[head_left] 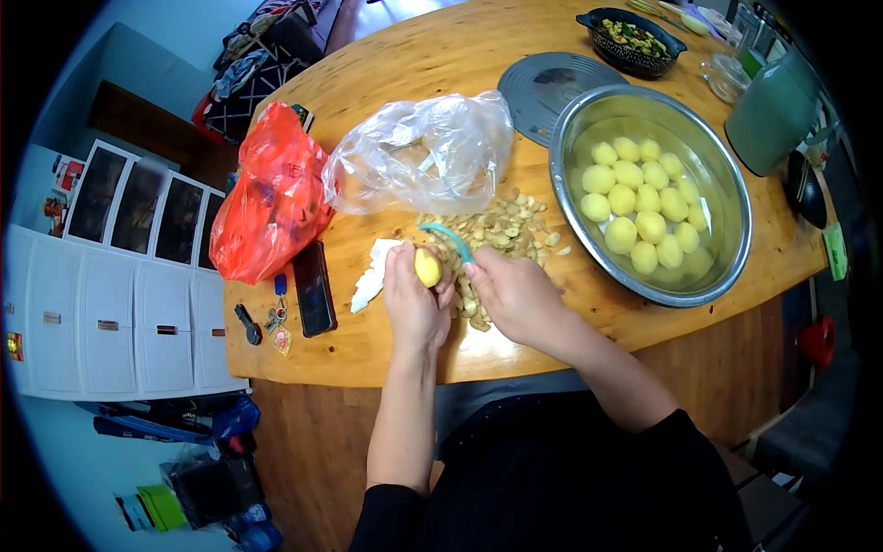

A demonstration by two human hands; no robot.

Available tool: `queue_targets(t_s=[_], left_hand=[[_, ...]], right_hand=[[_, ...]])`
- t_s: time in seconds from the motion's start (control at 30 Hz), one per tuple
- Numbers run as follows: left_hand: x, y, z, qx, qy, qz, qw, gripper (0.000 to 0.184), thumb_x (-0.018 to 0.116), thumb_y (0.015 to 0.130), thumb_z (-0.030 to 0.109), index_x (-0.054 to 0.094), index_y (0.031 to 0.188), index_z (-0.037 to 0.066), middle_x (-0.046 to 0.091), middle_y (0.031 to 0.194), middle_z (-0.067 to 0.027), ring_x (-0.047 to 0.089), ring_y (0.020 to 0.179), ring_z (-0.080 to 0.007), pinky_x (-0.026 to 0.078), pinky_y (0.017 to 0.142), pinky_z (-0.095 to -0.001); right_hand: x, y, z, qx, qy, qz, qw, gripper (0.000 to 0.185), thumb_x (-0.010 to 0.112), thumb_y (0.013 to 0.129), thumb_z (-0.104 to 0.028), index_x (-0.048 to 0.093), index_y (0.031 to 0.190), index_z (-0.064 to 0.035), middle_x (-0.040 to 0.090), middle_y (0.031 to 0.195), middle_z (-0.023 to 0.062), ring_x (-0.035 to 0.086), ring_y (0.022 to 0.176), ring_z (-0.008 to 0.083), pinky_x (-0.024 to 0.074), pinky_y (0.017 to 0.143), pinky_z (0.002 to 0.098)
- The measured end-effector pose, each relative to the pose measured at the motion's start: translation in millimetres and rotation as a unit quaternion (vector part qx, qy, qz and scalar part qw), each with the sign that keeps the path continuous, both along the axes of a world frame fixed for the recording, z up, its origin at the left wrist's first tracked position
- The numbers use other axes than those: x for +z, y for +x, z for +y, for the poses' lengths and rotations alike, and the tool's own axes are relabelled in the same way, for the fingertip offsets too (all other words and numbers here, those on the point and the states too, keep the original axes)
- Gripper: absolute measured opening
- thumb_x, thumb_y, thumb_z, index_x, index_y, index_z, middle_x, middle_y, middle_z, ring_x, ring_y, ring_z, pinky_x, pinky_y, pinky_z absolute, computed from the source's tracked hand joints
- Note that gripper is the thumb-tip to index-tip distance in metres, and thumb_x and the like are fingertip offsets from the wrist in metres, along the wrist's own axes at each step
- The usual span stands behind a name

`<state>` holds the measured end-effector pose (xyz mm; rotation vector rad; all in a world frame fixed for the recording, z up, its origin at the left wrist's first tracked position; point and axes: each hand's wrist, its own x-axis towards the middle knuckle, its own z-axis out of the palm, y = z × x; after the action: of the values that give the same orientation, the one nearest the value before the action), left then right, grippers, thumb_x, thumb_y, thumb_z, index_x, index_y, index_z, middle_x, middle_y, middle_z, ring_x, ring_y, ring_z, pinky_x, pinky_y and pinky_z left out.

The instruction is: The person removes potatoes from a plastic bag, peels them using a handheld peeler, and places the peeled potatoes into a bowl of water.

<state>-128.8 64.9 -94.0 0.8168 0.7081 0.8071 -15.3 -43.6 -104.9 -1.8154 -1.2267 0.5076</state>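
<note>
My left hand [414, 294] is closed around a small yellow potato [428, 268], held upright above the front of the table. In my right hand [510, 293] is a teal peeler [448, 235], its curved head just above and beside the potato. Whether the blade touches the potato I cannot tell. Beneath and behind both hands lies a spread heap of potato peelings [515, 226]. To the right, a large steel basin [561, 189] holds water and many peeled potatoes [649, 226]. A crumpled white tissue [371, 276] lies by my left hand.
A clear plastic bag [423, 152] and a red bag [274, 198] stand at the back left. Phone [315, 288], keys [276, 317] and watch [246, 324] lie left. Beyond the basin are a grey mat [552, 87], a dish of food [633, 41] and a green jug [774, 115].
</note>
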Motion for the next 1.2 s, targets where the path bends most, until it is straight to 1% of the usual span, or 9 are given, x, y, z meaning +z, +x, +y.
queue_targets(t_s=[0.17, 0.27, 0.37, 0.57, 0.67, 0.8, 1.0, 1.1, 1.2], left_hand=[[2.9, 2.0, 8.8, -0.016, -0.072, -0.048, 0.996, 0.028, 0.041, 0.112, 0.034, 0.054, 0.108, 0.01, 0.059, 0.083, -0.007, 0.048, 0.057, -0.0132, 0.035, 0.046, -0.0239], [-7.1, -1.5, 12.3, -0.037, -0.056, -0.02, 0.998, 0.033, 0.039, 0.112, 0.037, 0.054, 0.109, 0.009, 0.06, 0.085, -0.0084, 0.051, 0.06, -0.0141, 0.037, 0.046, -0.0241], [-8.2, 1.3, 8.5, 0.001, -0.045, -0.009, 0.999, 0.034, 0.038, 0.112, 0.038, 0.054, 0.11, 0.008, 0.061, 0.086, -0.0093, 0.054, 0.064, -0.0147, 0.04, 0.049, -0.0251], [-1.1, 10.2, -3.4, 0.073, 0.025, 0.042, 0.996, 0.029, 0.038, 0.112, 0.033, 0.052, 0.108, 0.008, 0.061, 0.084, -0.0086, 0.057, 0.067, -0.0156, 0.046, 0.055, -0.0271], [-14.0, 6.2, 0.5, 0.072, 0.075, 0.04, 0.994, 0.028, 0.037, 0.112, 0.032, 0.051, 0.106, 0.008, 0.061, 0.085, -0.0086, 0.056, 0.066, -0.0145, 0.043, 0.053, -0.0256], [-5.9, -2.4, -0.1, 0.004, 0.039, -0.004, 0.999, 0.025, 0.038, 0.112, 0.03, 0.051, 0.106, 0.009, 0.06, 0.085, -0.0087, 0.052, 0.064, -0.0127, 0.039, 0.051, -0.0234], [5.1, 4.2, 4.3, 0.015, -0.011, -0.022, 1.0, 0.022, 0.04, 0.112, 0.028, 0.052, 0.108, 0.01, 0.06, 0.087, -0.0057, 0.048, 0.06, -0.0115, 0.035, 0.049, -0.0227], [-8.9, -0.1, 8.7, -0.011, 0.042, -0.025, 0.999, 0.021, 0.04, 0.112, 0.027, 0.052, 0.106, 0.011, 0.057, 0.084, -0.0036, 0.048, 0.06, -0.0108, 0.035, 0.049, -0.023], [-8.3, 3.4, 1.6, 0.043, 0.065, 0.024, 0.997, 0.021, 0.04, 0.112, 0.027, 0.052, 0.104, 0.011, 0.054, 0.081, -0.0016, 0.048, 0.06, -0.0096, 0.036, 0.05, -0.0234]], right_hand=[[6.6, -0.3, -6.4, 0.002, 0.034, -0.003, 0.999, 0.024, 0.055, 0.104, -0.027, 0.053, 0.094, -0.0056, 0.065, 0.07, 0.019, 0.064, 0.064, 0.0444, 0.048, 0.057, 0.0561], [11.9, -9.9, -10.7, 0.005, 0.064, -0.062, 0.996, 0.022, 0.057, 0.103, -0.025, 0.053, 0.093, -0.0067, 0.065, 0.07, 0.0165, 0.064, 0.06, 0.041, 0.0484, 0.053, 0.0526], [6.4, -18.7, -10.2, 0.008, 0.105, -0.094, 0.99, 0.02, 0.058, 0.103, -0.024, 0.053, 0.092, -0.008, 0.066, 0.07, 0.0145, 0.065, 0.059, 0.0383, 0.0494, 0.052, 0.0502], [2.2, -24.0, -11.2, 0.019, 0.085, -0.116, 0.989, 0.019, 0.058, 0.103, -0.025, 0.053, 0.094, -0.0083, 0.065, 0.068, 0.0132, 0.065, 0.059, 0.0375, 0.0499, 0.052, 0.0496], [5.3, -20.8, -9.7, 0.017, 0.064, -0.119, 0.991, 0.021, 0.056, 0.103, -0.027, 0.053, 0.096, -0.0074, 0.066, 0.068, 0.0157, 0.065, 0.06, 0.04, 0.0501, 0.054, 0.0527], [1.5, -4.8, -1.3, -0.024, -0.052, -0.052, 0.997, 0.028, 0.05, 0.106, -0.031, 0.053, 0.097, -0.0051, 0.067, 0.071, 0.0212, 0.064, 0.063, 0.0473, 0.0485, 0.06, 0.0606], [0.4, -6.5, -6.1, -0.014, 0.044, -0.009, 0.999, 0.027, 0.051, 0.106, -0.029, 0.052, 0.094, -0.0049, 0.065, 0.069, 0.0205, 0.063, 0.063, 0.0463, 0.0472, 0.057, 0.0587], [8.1, -11.8, -10.6, -0.01, 0.036, -0.013, 0.999, 0.025, 0.053, 0.105, -0.028, 0.052, 0.092, -0.0058, 0.065, 0.07, 0.0182, 0.064, 0.062, 0.0439, 0.0479, 0.055, 0.0557], [7.9, -14.8, -11.3, 0.008, 0.077, -0.055, 0.995, 0.023, 0.055, 0.104, -0.026, 0.052, 0.093, -0.0068, 0.065, 0.068, 0.0169, 0.064, 0.061, 0.0418, 0.0488, 0.054, 0.0538]])
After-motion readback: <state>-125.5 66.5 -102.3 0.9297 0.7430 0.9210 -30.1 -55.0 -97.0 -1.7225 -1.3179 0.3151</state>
